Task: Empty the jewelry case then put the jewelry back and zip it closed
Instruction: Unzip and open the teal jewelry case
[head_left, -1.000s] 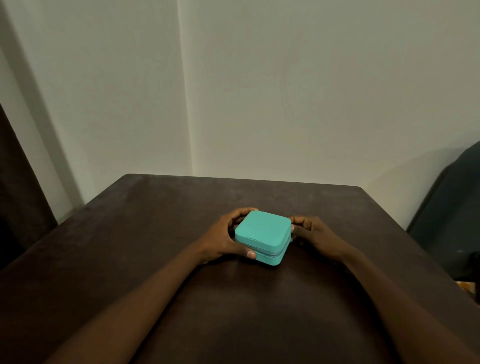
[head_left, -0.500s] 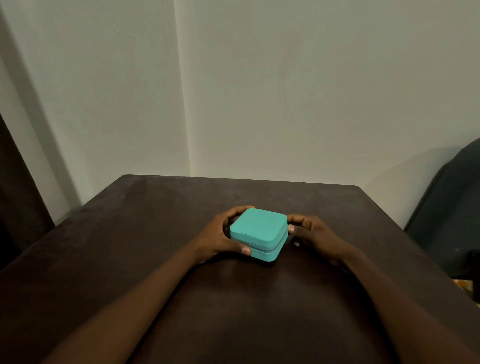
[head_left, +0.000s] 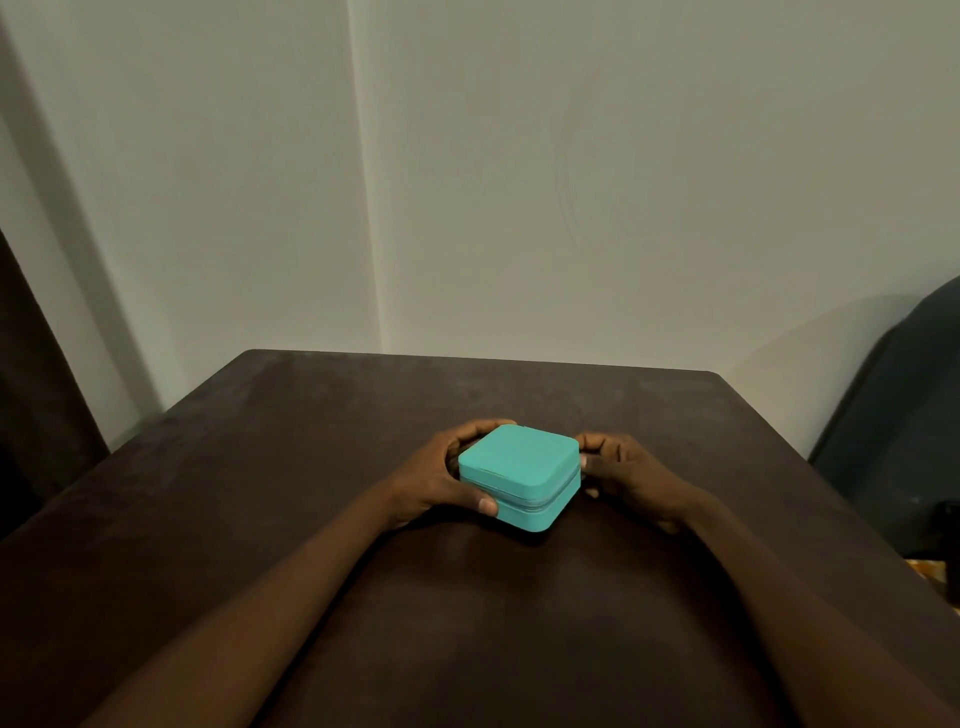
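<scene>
A small turquoise jewelry case (head_left: 519, 475) with rounded corners is seen standing on a dark brown table (head_left: 311, 441), roughly at the middle of the tabletop and turned so that one corner faces the viewer. Its lid is down, and a grey zipper line (head_left: 540, 503) is visible running round the seam between lid and base. The case is gripped from its left side by the left hand (head_left: 441, 478): the thumb is laid against the near face, with its tip on the lower half beside the zipper, while the fingers are curled round the far left edge. The right hand (head_left: 623, 475) is placed against the right side of the case, its fingers bent inward and their tips brought together at the level of the seam; whether the zipper pull is pinched there cannot be told, since the spot is hidden by the fingers. Both forearms are stretched across the table towards the case. A pale wall (head_left: 571, 182) is seen behind the table, and a dark chair back (head_left: 904, 415) is visible at the right edge.
</scene>
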